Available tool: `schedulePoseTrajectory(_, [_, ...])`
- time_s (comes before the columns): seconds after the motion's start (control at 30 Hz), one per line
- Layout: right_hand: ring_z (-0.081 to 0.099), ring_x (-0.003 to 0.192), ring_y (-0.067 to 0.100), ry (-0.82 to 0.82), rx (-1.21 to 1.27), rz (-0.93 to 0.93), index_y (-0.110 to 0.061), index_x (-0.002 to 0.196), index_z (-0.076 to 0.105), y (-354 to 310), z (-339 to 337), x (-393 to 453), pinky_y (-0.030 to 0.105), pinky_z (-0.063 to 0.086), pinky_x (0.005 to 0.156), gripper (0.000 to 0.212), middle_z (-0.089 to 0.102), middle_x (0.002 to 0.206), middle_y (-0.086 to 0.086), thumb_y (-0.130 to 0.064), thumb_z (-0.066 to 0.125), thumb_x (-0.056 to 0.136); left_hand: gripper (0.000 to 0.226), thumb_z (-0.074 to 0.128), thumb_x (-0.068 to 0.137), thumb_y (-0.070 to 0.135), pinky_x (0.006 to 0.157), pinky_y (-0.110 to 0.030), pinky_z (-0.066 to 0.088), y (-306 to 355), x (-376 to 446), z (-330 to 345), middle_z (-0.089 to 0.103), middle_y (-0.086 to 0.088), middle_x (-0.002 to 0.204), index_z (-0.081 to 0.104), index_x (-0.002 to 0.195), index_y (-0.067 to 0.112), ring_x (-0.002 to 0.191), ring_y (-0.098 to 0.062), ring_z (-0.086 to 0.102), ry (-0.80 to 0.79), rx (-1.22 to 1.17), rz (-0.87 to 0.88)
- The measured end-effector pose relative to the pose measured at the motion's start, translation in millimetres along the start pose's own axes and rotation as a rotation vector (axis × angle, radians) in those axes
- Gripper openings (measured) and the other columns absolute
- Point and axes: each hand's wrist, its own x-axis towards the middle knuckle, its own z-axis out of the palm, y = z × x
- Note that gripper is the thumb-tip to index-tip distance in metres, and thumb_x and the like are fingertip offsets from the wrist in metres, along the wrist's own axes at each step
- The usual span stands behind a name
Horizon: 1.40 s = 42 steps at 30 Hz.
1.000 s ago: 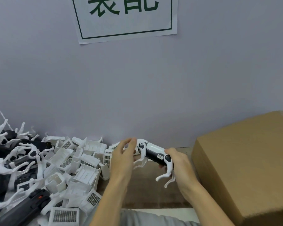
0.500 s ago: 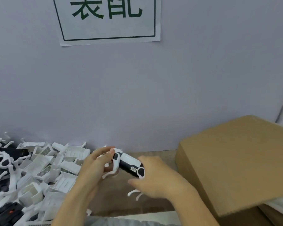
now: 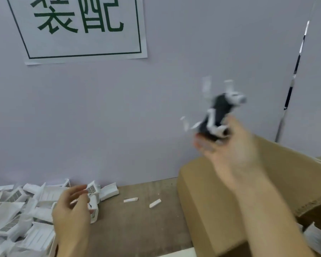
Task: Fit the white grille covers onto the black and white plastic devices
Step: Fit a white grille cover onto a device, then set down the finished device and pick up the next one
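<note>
Now raised: right hand (image 3: 230, 151) grips device (image 3: 218, 115) over box (image 3: 211, 201) | left hand (image 3: 71, 210) released, fingers apart

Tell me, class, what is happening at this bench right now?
A person is assembling small plastic parts. The right hand holds a black and white device raised above a cardboard box; the picture is blurred there. The left hand hovers, fingers loose, over a pile of white grille covers on the table.
</note>
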Motion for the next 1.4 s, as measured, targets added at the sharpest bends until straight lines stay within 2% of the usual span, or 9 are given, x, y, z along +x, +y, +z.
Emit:
schedulePoseTrajectory(0.07, [0.05, 0.127, 0.042, 0.173, 0.164, -0.071, -0.018, 0.141, 0.048, -21.6, -22.5, 1.9, 0.053, 0.047, 0.101, 0.047, 0.045, 0.146, 0.015, -0.045, 0.042, 0.104, 0.027, 0.053, 0.094, -0.004, 0.06, -0.035, 0.056, 1.6, -5.2, 6.8, 0.067, -0.01, 0.099, 0.067, 0.093, 0.019, 0.087, -0.024, 0.06, -0.061, 0.006, 0.028])
schedulePoseTrajectory(0.13, [0.044, 0.132, 0.042, 0.252, 0.05, -0.037, -0.024, 0.145, 0.037, -19.3, -35.3, 3.4, 0.053, 0.047, 0.098, 0.044, 0.027, 0.159, 0.013, -0.039, 0.043, 0.105, 0.031, 0.054, 0.093, -0.004, 0.075, -0.045, 0.052, 2.8, -10.4, 11.1, 0.068, -0.003, 0.095, 0.067, 0.09, 0.024, 0.085, -0.022, 0.061, -0.114, 0.082, 0.059])
schedulePoseTrajectory(0.43, [0.068, 0.057, 0.007, -0.213, -0.758, 0.244, -0.019, 0.101, 0.066, 139.3, 24.8, -23.0, 0.019, 0.046, 0.054, 0.017, 0.073, 0.081, -0.001, -0.014, 0.05, 0.099, 0.024, 0.053, 0.09, 0.009, 0.061, -0.022, 0.046, 7.4, -19.2, 13.9, 0.066, 0.004, 0.074, 0.062, 0.081, 0.03, 0.065, -0.011, 0.059, -0.395, 0.633, 0.136])
schedulePoseTrajectory(0.67, [0.066, 0.063, 0.008, -0.402, -0.959, 0.243, -0.028, 0.101, 0.07, 200.9, 15.4, -41.1, 0.019, 0.052, 0.06, 0.025, 0.07, 0.084, -0.005, -0.013, 0.051, 0.096, 0.027, 0.049, 0.096, 0.028, 0.086, -0.037, 0.049, 60.6, 63.6, -2.3, 0.06, -0.004, 0.114, 0.057, 0.119, 0.017, 0.105, -0.025, 0.056, -0.62, 1.417, 0.332])
schedulePoseTrajectory(0.87, [0.064, 0.063, 0.01, -0.401, -0.97, 0.246, -0.03, 0.092, 0.069, 201.4, 13.1, -43.0, 0.027, 0.055, 0.066, 0.026, 0.07, 0.084, 0.001, -0.011, 0.051, 0.095, 0.062, 0.049, 0.093, 0.041, 0.107, -0.066, 0.033, 91.4, 170.5, -81.1, 0.03, -0.01, 0.155, 0.028, 0.149, 0.025, 0.142, -0.044, 0.028, -0.376, 2.001, 0.112])
schedulePoseTrajectory(1.03, [0.065, 0.061, 0.009, -0.39, -0.968, 0.245, -0.03, 0.092, 0.07, 206.3, 13.8, -41.8, 0.027, 0.057, 0.066, 0.028, 0.071, 0.083, 0.0, -0.009, 0.052, 0.092, 0.016, 0.043, 0.099, 0.031, 0.076, -0.019, 0.04, 68.6, 191.7, -141.8, 0.052, -0.004, 0.095, 0.051, 0.093, 0.018, 0.083, -0.013, 0.05, -0.544, 2.06, -0.335])
schedulePoseTrajectory(1.13, [0.065, 0.062, 0.005, -0.383, -0.982, 0.22, -0.033, 0.089, 0.07, 209.8, 12.3, -39.1, 0.026, 0.057, 0.069, 0.029, 0.072, 0.075, -0.002, -0.01, 0.053, 0.093, 0.048, 0.044, 0.091, 0.043, 0.107, -0.035, 0.04, 46.0, 202.7, -162.6, 0.055, -0.008, 0.135, 0.054, 0.129, 0.016, 0.125, -0.028, 0.052, -0.322, 1.982, -0.222])
schedulePoseTrajectory(1.27, [0.065, 0.064, 0.007, -0.38, -0.986, 0.221, -0.033, 0.087, 0.071, 215.1, 12.0, -35.1, 0.026, 0.056, 0.069, 0.03, 0.071, 0.076, -0.002, -0.009, 0.054, 0.092, 0.056, 0.052, 0.088, 0.038, 0.104, -0.048, 0.042, 46.2, 211.3, -165.3, 0.035, -0.011, 0.147, 0.041, 0.139, 0.017, 0.135, -0.042, 0.039, -0.133, 1.863, -0.041])
schedulePoseTrajectory(1.4, [0.065, 0.062, 0.006, -0.386, -0.988, 0.229, -0.033, 0.087, 0.071, 220.6, 10.4, -32.2, 0.027, 0.057, 0.068, 0.03, 0.071, 0.077, -0.002, -0.008, 0.054, 0.091, 0.075, 0.05, 0.091, 0.049, 0.114, -0.06, 0.029, 41.4, 223.2, -156.1, 0.021, -0.015, 0.162, 0.03, 0.153, 0.012, 0.145, -0.049, 0.021, -0.12, 1.986, -0.308])
